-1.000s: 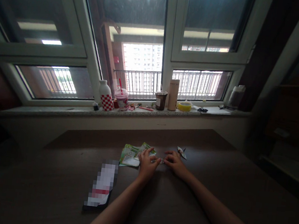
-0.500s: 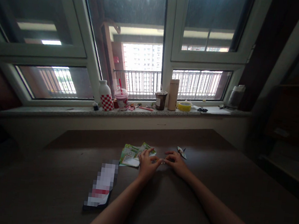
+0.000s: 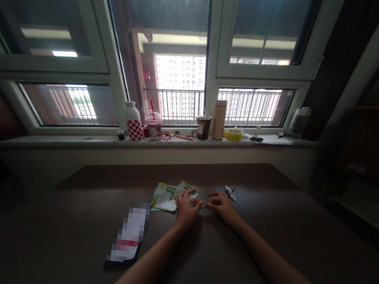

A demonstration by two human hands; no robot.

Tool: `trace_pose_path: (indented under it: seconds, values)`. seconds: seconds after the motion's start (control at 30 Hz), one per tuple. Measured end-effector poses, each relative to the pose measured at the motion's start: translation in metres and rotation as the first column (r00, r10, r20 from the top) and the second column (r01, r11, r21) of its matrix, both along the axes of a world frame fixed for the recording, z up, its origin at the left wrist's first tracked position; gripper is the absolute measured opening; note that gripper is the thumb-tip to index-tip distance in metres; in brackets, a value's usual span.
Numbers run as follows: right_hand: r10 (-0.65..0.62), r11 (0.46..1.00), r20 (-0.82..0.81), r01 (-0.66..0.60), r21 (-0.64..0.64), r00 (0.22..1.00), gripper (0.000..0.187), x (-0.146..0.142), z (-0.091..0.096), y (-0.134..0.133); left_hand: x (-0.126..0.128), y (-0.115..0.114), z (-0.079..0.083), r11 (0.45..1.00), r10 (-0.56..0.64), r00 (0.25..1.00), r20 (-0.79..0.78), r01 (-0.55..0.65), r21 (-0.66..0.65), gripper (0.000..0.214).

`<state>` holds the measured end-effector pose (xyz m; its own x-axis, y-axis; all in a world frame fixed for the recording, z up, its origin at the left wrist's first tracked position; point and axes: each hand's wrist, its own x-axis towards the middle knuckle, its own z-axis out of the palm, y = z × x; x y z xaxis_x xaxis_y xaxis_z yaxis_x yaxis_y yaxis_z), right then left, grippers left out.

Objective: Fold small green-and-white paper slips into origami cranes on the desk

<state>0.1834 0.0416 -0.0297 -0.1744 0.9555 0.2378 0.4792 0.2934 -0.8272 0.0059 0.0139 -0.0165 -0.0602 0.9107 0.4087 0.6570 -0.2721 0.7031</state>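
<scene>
Above the table, a small whitish piece of folded paper [image 3: 204,204] is pinched between my two hands, mostly hidden by the fingertips. My left hand [image 3: 187,208] grips it from the left with thumb and forefinger, its other fingers over the edge of some green-and-white printed papers [image 3: 165,197]. From the right, my right hand [image 3: 222,206] pinches the other end, thumb and forefinger closed. Just beyond the right hand lies a small folded paper figure [image 3: 230,193] with pointed wings, like an origami crane.
A phone with a blurred-out screen [image 3: 130,233] lies left of my left forearm on the dark table [image 3: 74,220]. Along the windowsill stand a checkered bottle [image 3: 134,122], a pink drink cup [image 3: 153,125], a dark cup [image 3: 203,127], a tan flask [image 3: 219,120], yellow tape [image 3: 233,134] and scissors [image 3: 256,139].
Both hands have shifted very slightly left with the small paper piece between them. Everything else lies as before.
</scene>
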Motion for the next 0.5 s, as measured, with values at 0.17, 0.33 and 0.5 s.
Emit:
trace_pose_path:
  seconds: [0.17,0.33,0.5]
  values:
    - [0.040,0.999,0.038,-0.039,-0.030,0.998,0.008,0.002,0.003,-0.002,0.002,-0.004,0.004,1.000,-0.013,0.999,-0.052,0.014,0.003,0.009]
    - [0.012,1.000,0.012,-0.011,-0.017,1.000,0.007,0.003,0.004,-0.003,0.003,-0.007,0.009,1.000,-0.012,0.998,-0.067,0.012,-0.003,0.011]
    - [-0.096,0.995,-0.047,0.096,-0.001,0.994,0.009,-0.002,0.000,0.001,0.005,-0.008,0.011,0.998,0.058,0.998,-0.005,-0.058,0.000,0.009]
